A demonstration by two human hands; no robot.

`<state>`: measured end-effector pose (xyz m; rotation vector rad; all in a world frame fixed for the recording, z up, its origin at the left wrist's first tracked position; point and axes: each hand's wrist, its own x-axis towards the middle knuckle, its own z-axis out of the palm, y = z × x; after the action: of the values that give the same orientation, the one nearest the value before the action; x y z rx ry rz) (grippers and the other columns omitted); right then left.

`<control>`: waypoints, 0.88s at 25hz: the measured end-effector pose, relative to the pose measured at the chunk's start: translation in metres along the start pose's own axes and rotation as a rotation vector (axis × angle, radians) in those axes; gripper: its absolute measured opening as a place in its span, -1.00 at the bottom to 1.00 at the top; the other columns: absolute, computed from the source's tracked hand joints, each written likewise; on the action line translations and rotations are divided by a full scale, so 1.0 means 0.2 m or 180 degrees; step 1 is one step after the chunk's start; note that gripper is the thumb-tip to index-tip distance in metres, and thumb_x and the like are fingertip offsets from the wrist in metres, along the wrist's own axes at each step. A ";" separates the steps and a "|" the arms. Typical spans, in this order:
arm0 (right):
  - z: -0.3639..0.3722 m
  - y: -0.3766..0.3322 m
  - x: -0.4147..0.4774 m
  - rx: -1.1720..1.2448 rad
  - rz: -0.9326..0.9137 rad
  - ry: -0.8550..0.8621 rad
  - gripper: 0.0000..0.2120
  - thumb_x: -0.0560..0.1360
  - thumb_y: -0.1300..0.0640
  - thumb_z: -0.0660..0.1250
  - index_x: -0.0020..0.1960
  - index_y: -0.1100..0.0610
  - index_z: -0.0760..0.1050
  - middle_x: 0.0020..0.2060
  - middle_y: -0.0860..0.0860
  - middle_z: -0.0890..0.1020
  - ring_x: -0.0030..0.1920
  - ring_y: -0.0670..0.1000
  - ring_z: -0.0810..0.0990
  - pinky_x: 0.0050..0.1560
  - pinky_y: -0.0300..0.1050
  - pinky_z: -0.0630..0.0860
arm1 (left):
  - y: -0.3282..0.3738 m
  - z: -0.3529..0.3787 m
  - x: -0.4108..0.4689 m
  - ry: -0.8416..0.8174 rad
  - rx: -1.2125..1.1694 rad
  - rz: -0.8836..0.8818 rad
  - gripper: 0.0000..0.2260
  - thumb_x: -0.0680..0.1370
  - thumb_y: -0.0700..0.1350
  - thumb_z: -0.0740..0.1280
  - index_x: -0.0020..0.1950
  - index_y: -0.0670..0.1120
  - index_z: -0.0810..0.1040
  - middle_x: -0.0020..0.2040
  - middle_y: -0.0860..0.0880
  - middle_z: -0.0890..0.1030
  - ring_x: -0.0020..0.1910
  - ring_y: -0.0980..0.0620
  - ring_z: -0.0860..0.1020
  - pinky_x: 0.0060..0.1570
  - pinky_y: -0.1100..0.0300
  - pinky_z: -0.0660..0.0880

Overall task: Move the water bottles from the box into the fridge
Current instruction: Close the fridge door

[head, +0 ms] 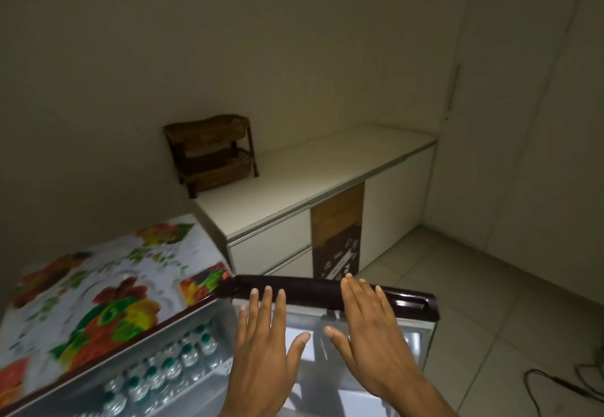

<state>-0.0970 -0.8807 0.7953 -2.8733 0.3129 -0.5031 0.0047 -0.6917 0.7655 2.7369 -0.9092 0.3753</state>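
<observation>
- Rows of water bottles (pixel 170 364), teal caps, upright and packed close on a shelf inside fridge (pixel 140 339).
- Fridge door (pixel 408 305) stands open to the right; floral cover (pixel 98 286) lies on fridge top.
- L hand (pixel 264 344): flat, fingers straight & spread, holds nothing; tips at door's dark top edge, contact unclear.
- R hand (pixel 369 335): same pose, thumb out, nothing held, tips over door edge.
- Beyond: white counter (pixel 327 171) w/ two-tier wicker rack (pixel 212 150); cardboard panel (pixel 338 236) against the cabinet; cable (pixel 555 390) on floor.
</observation>
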 end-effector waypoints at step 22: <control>0.29 0.85 0.17 -0.0366 0.0249 -0.0989 -0.24 0.47 -0.41 0.18 0.49 0.07 0.42 0.41 0.04 0.53 0.42 0.11 0.49 0.48 0.17 0.26 | 0.56 0.64 0.55 -0.0911 -0.0078 -0.0238 -0.08 0.41 0.45 -0.45 0.68 0.01 -0.16 0.66 -0.02 -0.27 0.61 -0.03 -0.34 0.60 -0.03 -0.27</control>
<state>-0.0755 -1.0424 0.7120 -2.9741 0.4101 -0.0224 0.0433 -0.8769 0.6947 2.8380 -0.8650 -0.0438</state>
